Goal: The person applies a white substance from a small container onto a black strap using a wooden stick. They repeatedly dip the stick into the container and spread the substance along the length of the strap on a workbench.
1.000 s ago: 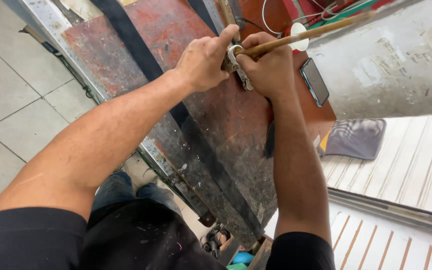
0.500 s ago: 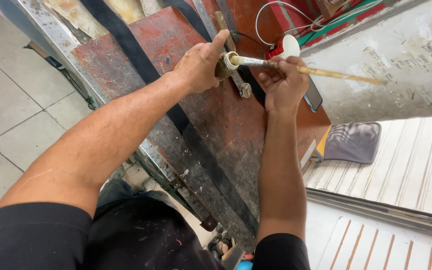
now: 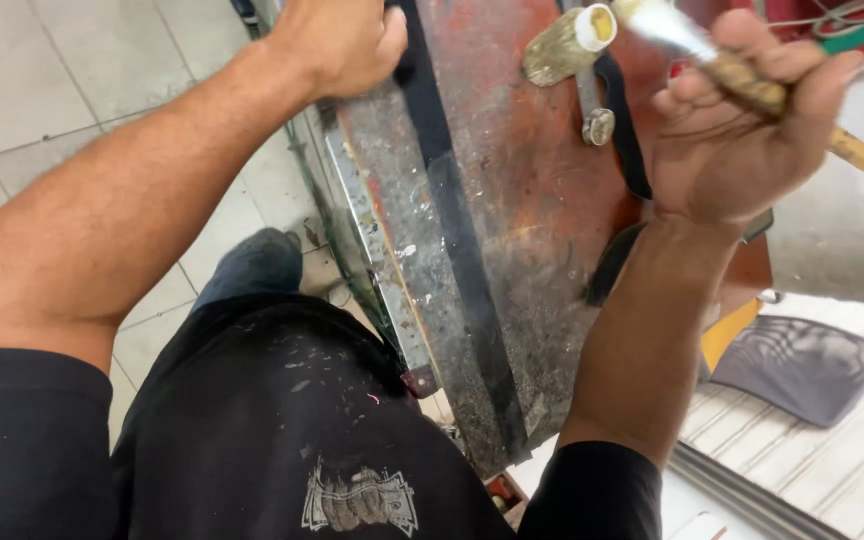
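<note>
My right hand (image 3: 742, 130) is closed around a wooden stick (image 3: 857, 150), whose pale, blurred tip (image 3: 662, 22) points up and left. Just left of that tip a small crusted container (image 3: 562, 45) with a white rim and yellow inside lies on the worn red workbench (image 3: 542, 200); no hand touches it. My left hand (image 3: 337, 40) sits curled at the bench's left edge, its thumb against a black strip (image 3: 452, 200) that runs down the bench. What its fingers grip is hidden.
A round metal bolt head (image 3: 599, 125) sits on the bench below the container. A metal rail (image 3: 372, 240) edges the bench on the left, over a tiled floor (image 3: 102, 60). A grey mat (image 3: 802, 365) lies on slatted boards at lower right.
My left hand has let go of the crusted container and moved left to the bench edge. My right hand has pulled the stick out of the container and lifted it right. The view has tilted down.
</note>
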